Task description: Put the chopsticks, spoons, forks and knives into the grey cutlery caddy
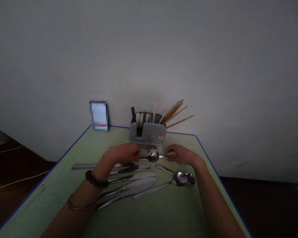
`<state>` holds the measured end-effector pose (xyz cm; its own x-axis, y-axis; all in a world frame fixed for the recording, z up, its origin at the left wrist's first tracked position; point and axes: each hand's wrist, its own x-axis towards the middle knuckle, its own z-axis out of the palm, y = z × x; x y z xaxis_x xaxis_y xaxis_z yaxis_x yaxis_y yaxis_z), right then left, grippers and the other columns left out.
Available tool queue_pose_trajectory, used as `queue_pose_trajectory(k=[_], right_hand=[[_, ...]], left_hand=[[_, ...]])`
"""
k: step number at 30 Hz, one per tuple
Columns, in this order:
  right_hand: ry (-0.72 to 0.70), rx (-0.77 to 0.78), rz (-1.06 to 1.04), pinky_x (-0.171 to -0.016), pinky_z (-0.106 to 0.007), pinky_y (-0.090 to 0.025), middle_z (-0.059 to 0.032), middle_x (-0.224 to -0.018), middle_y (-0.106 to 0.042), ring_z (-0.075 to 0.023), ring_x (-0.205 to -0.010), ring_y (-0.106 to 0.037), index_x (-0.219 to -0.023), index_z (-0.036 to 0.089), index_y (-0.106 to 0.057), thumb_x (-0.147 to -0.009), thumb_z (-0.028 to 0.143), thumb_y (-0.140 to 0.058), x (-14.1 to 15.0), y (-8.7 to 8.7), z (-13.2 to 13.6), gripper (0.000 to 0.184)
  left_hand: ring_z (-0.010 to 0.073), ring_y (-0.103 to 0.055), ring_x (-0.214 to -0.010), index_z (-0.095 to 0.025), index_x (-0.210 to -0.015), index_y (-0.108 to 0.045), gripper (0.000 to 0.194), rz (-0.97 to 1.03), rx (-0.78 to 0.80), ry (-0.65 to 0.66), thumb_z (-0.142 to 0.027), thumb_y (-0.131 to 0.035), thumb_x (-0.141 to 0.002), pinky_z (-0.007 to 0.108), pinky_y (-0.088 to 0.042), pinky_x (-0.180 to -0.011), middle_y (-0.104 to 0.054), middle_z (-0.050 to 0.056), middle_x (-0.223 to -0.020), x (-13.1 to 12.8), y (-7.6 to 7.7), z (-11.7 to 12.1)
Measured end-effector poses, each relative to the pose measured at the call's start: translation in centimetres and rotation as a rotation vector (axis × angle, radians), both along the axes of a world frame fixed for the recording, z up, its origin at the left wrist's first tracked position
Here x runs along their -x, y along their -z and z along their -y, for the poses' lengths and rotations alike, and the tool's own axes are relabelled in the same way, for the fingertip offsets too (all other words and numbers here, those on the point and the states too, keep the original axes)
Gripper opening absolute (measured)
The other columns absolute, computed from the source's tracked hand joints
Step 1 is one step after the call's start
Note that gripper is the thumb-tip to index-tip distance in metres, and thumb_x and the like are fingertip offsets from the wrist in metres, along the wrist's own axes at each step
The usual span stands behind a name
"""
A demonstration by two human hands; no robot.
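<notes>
My left hand [127, 154] is closed around the handle of a shiny metal spoon, whose bowl [153, 156] faces up in the middle. From the right, my right hand [180, 154] pinches a pale, narrow handle that reaches toward that bowl, likely a second spoon's; the overlap hides where it joins. Another spoon bowl [152, 148] shows just behind. Several table knives [139, 176] lie in a fanned row below and beside my left forearm, which covers some of their handles. Near my right wrist, several spoons [180, 178] lie with their bowls bunched together.
A grey utensil holder [149, 134] stands against the wall, with light-handled knives [140, 119] and several chopsticks [175, 112] leaning out. A lit phone [99, 115] is propped at the back left. The green table [76, 150] has blue edging.
</notes>
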<state>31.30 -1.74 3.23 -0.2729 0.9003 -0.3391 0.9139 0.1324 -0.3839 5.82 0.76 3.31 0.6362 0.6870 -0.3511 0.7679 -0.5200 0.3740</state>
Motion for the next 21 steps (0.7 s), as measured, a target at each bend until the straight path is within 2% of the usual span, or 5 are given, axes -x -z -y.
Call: queue_pose_trajectory(k=[3,6,12,17,21], right_hand=[[-0.033,-0.059,-0.056,-0.089,-0.031,-0.043,-0.0103,-0.109,-0.065,-0.0206,-0.102,-0.058,-0.104,0.015,-0.063,-0.079,0.028,-0.060,-0.1,-1.2,0.6,0.028],[-0.062,-0.069,-0.112,-0.087,-0.033,-0.045,-0.0120,-0.108,-0.065,-0.0210,-0.099,-0.059,-0.107,0.014,-0.061,-0.084,0.031,-0.053,0.1,-2.4,1.5,0.030],[-0.132,-0.061,-0.270,-0.084,-0.032,-0.045,-0.0112,-0.121,-0.059,-0.0195,-0.099,-0.059,-0.131,0.018,-0.042,-0.079,0.032,-0.061,2.5,-3.0,2.6,0.058],[-0.161,-0.123,-0.209,-0.082,-0.030,-0.043,-0.0094,-0.106,-0.064,-0.0191,-0.093,-0.058,-0.109,0.015,-0.058,-0.079,0.027,-0.061,4.2,-1.9,2.3,0.032],[-0.171,-0.138,-0.160,-0.071,-0.027,-0.042,-0.0089,-0.098,-0.065,-0.0180,-0.083,-0.058,-0.107,0.014,-0.058,-0.079,0.028,-0.061,4.9,-1.4,2.2,0.032]], left_hand=[[0.0156,-0.058,-0.071,-0.018,-0.084,-0.061,0.013,0.098,-0.029,-0.008,-0.027,-0.054,-0.080,0.023,-0.039,-0.059,-0.066,0.002,-0.081,0.3,-0.6,0.0],[0.0149,-0.057,-0.071,-0.018,-0.084,-0.060,0.012,0.146,-0.046,-0.013,-0.026,-0.052,-0.082,0.023,-0.039,-0.061,-0.066,0.002,-0.081,0.4,-1.1,0.1],[0.0140,-0.058,-0.072,-0.018,-0.084,-0.062,0.012,0.221,-0.053,0.019,-0.023,-0.051,-0.084,0.022,-0.039,-0.063,-0.066,0.001,-0.082,-0.1,-1.9,0.5],[0.0129,-0.057,-0.069,-0.017,-0.086,-0.062,0.010,0.287,-0.103,0.052,-0.021,-0.053,-0.084,0.021,-0.038,-0.062,-0.065,0.000,-0.078,-0.5,-2.4,0.9],[0.0126,-0.056,-0.068,-0.017,-0.086,-0.062,0.012,0.317,-0.138,0.058,-0.023,-0.052,-0.085,0.021,-0.037,-0.060,-0.064,0.000,-0.075,-0.7,-2.5,0.9]])
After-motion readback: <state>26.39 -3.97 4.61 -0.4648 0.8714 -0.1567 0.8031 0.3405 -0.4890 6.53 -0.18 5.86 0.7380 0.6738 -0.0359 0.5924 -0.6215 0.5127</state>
